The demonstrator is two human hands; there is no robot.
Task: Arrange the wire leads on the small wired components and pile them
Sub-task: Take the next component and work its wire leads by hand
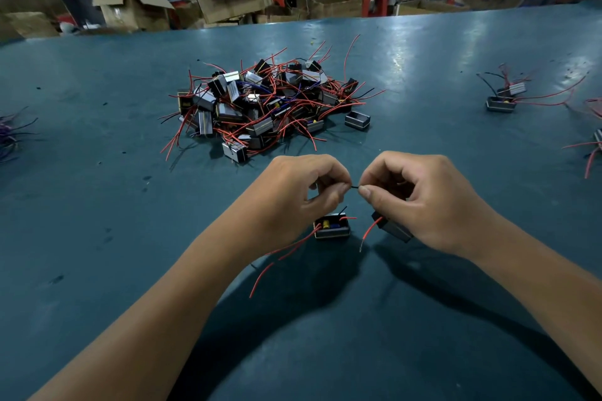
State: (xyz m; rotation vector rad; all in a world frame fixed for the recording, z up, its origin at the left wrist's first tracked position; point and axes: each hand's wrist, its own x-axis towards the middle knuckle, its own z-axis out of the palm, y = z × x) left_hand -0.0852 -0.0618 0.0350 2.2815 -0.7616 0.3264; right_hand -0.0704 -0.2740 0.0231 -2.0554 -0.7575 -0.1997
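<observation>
I hold a short black wire lead (pixel 355 187) stretched between my two hands, just above the teal table (pixel 97 205). My left hand (pixel 303 195) pinches one end of it between thumb and curled fingers, and my right hand (pixel 420 198) pinches the other end the same way, thumb tip pressed against the forefinger. Only a small stretch of the black lead shows in the gap between my fingertips.

Under my right palm hangs a small dark boxy component (pixel 392 227), tilted, with a red lead (pixel 369 233) curving down from it to a bare tip near the table. I cannot tell which fingers carry it, as my hand covers its top.

Just below my left hand a second component (pixel 331 228) sits on the table, open side up, a dark rectangular shell with a yellow part and a blue part inside. A short black lead stands up from it, and long red leads (pixel 280 254) trail away under my left wrist.

Farther out on the table, beyond both hands, lies the pile of components (pixel 267 104), dark and silver-grey blocks tangled with red, black and a few blue leads. One empty-looking shell (pixel 357 120) lies just beside the pile's right edge. A smaller group of components (pixel 503 98) lies well apart at the right.
</observation>
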